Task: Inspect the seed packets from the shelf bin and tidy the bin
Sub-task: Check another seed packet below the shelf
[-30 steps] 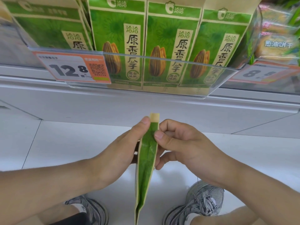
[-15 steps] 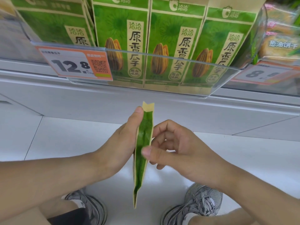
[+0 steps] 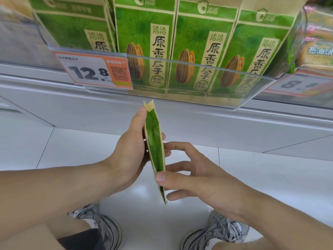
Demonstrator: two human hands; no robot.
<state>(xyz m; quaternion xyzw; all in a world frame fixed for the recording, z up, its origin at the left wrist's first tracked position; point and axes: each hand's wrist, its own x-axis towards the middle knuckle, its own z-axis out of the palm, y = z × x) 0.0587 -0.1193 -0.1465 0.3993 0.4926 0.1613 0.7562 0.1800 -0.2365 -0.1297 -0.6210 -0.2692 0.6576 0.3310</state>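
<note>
Turn the seed packet (image 3: 155, 150), held edge-on below the shelf bin's (image 3: 198, 83) front edge, slowly to check both faces. Left grip (image 3: 129, 150) clasps its upper half, right grip (image 3: 194, 179) pinches lower down; avoid creasing.

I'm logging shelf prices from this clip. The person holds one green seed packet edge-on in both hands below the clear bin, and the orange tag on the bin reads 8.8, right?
Not quite. In the head view the orange price tag on the clear bin reads 12.8. The rest holds: the left hand and right hand hold one green seed packet edge-on below that bin.
</note>
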